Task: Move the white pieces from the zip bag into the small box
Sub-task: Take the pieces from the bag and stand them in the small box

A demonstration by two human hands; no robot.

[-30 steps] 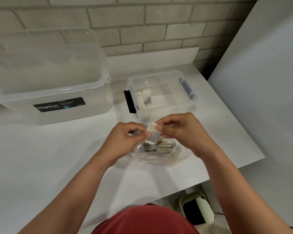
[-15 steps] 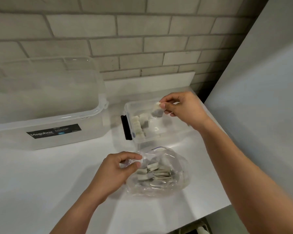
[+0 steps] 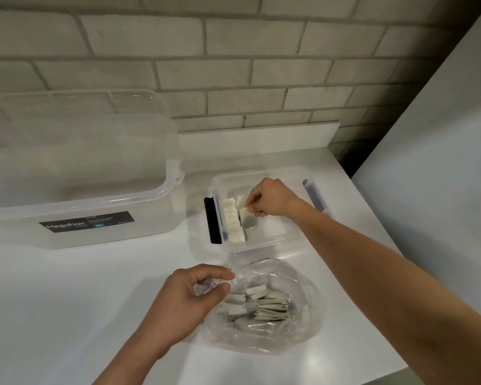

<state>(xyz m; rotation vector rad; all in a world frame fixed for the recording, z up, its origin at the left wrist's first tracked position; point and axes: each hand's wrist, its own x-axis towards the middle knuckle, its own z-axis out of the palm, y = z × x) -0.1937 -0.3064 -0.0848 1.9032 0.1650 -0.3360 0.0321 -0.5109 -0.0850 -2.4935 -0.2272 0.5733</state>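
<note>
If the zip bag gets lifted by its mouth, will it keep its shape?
Probably not: the zip bag looks thin and crumpled, bunching where the left hand pinches it. The white pieces lie loose inside, so they would likely slide into a heap.

white pieces (image 3: pixel 234 224), clear box (image 3: pixel 261 246) (black latch (image 3: pixel 213 220))

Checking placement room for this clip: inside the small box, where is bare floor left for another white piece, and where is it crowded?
Bare floor runs from the piece the right hand pinches to the right wall of the small box. Crowded: the row of white pieces along the left wall. Outside, bare counter lies between the large box and the left hand.
</note>
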